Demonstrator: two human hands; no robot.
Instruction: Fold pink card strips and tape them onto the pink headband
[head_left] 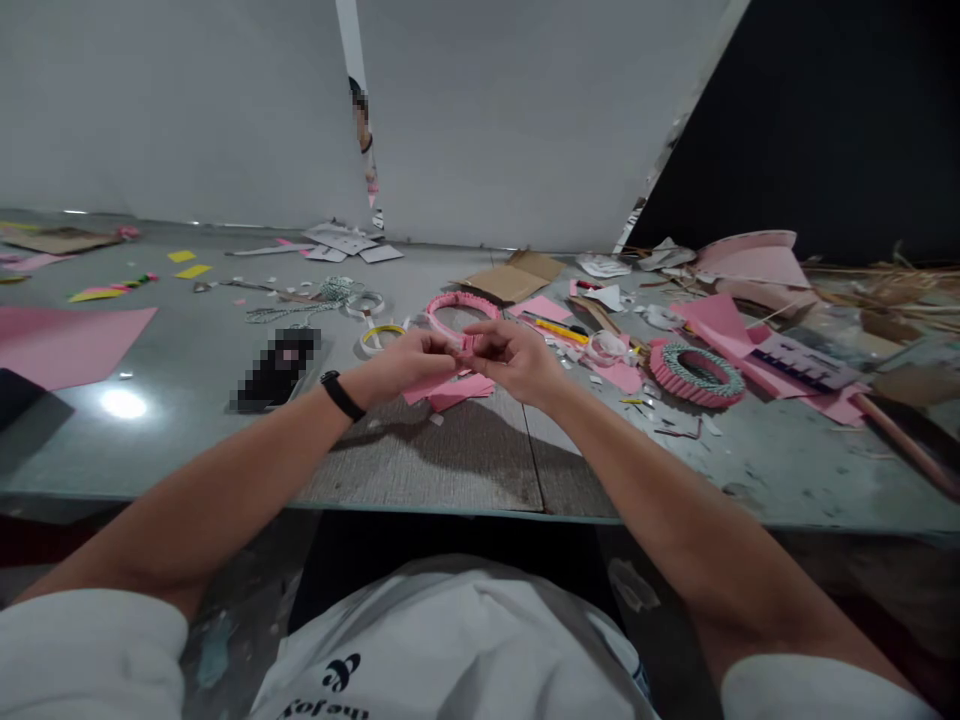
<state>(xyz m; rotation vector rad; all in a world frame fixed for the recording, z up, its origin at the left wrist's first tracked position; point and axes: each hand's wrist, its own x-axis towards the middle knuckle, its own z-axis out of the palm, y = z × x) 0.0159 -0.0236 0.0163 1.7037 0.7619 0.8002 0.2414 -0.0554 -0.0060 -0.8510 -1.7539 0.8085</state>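
My left hand [409, 365] and my right hand [517, 360] meet above the table, their fingertips pinching a small folded pink paper piece [470, 345]. That piece sits at the near side of a pleated pink paper ring [463, 300], which both hands hold up off the table. Loose pink paper scraps [448, 390] lie just below my hands. A black band [343, 395] circles my left wrist. To the right of my right hand stands a larger pink ring with a grey-green patterned inner band [696, 373].
A black phone [276, 370] lies left of my hands, near rolls of tape [382, 337]. Cardboard [512, 277], yellow notes, pink sheets [67, 345], paper offcuts and dry straw [885, 285] cover the grey table [780, 480]. A person [361, 120] stands beyond a gap in the white partition.
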